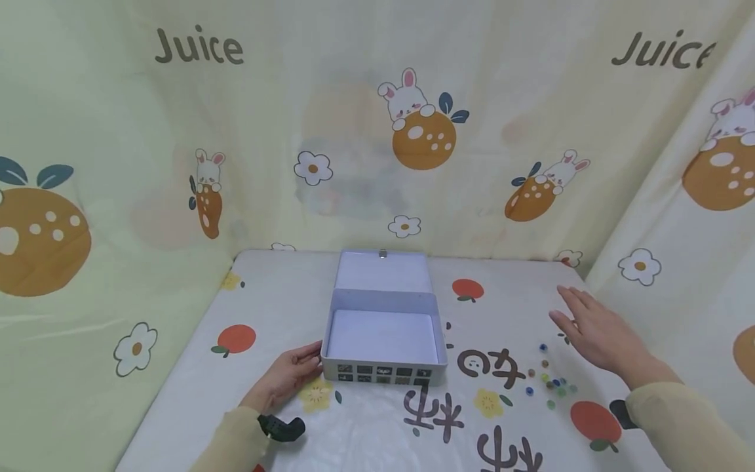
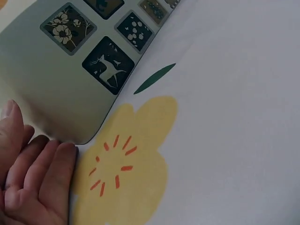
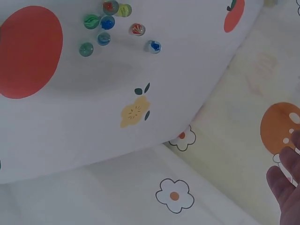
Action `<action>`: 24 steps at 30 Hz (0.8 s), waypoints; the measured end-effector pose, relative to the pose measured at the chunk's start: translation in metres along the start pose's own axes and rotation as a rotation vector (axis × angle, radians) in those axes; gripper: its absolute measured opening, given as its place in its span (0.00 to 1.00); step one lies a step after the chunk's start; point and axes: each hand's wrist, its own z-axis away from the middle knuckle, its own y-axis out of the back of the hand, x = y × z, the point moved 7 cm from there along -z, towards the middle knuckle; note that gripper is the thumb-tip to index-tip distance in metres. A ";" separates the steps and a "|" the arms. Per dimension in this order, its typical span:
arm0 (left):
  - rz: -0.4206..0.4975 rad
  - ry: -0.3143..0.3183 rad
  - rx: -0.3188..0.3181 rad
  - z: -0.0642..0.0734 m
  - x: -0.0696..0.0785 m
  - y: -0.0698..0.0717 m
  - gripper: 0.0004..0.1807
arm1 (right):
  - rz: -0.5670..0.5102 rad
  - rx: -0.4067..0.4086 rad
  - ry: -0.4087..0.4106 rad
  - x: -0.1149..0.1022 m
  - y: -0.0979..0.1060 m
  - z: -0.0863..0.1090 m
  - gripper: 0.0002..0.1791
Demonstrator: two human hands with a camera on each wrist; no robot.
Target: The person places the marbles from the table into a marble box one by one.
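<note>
A light-coloured tin box (image 1: pixel 382 335) stands on the table with its hinged lid (image 1: pixel 383 272) laid back, so the pale inner floor shows. Small square pictures, one of a white deer (image 2: pixel 108 66), decorate its front wall. My left hand (image 1: pixel 283 377) is at the box's left side; its fingertips (image 2: pixel 65 149) reach the lower corner in the left wrist view. Several glass marbles (image 1: pixel 556 382) lie loose on the cloth to the right of the box. Beyond them, raised over the table's right side, my right hand (image 1: pixel 601 331) has its fingers extended and holds nothing.
A printed white cloth (image 1: pixel 236 406) with fruit, flowers and dark characters covers the table. Patterned curtains (image 1: pixel 271 98) hang behind it and along both sides. The right wrist view shows the table edge (image 3: pixel 93 164) beyond the marbles (image 3: pixel 107 22).
</note>
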 end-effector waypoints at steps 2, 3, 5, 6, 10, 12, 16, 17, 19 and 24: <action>-0.023 0.005 0.023 -0.002 0.001 0.000 0.32 | -0.001 0.004 -0.001 0.001 -0.001 0.001 0.42; -0.032 0.011 0.037 -0.003 0.001 0.000 0.31 | -0.004 0.004 -0.004 0.002 -0.002 0.002 0.42; -0.046 0.023 0.064 -0.004 0.000 0.000 0.29 | 0.000 0.003 -0.007 0.002 -0.003 0.002 0.42; -0.054 0.028 0.075 -0.004 0.000 0.000 0.28 | -0.001 0.002 -0.009 0.003 -0.003 0.003 0.42; -0.088 0.053 0.122 -0.004 -0.001 0.002 0.26 | -0.004 0.007 -0.014 0.003 -0.004 0.004 0.42; -0.106 0.058 0.136 -0.004 -0.001 0.003 0.26 | -0.011 0.010 -0.019 0.005 -0.005 0.004 0.42; -0.132 0.066 0.148 -0.006 -0.002 0.003 0.25 | -0.017 0.005 -0.030 0.008 -0.005 0.006 0.43; -0.134 0.068 0.148 -0.006 -0.002 0.003 0.25 | -0.016 0.003 -0.034 0.009 -0.005 0.007 0.43; -0.143 0.073 0.147 -0.006 -0.003 0.003 0.26 | -0.020 -0.002 -0.042 0.011 -0.005 0.007 0.43; -0.154 0.067 0.143 -0.006 -0.002 0.002 0.27 | -0.101 -0.026 -0.082 0.020 -0.006 0.009 0.44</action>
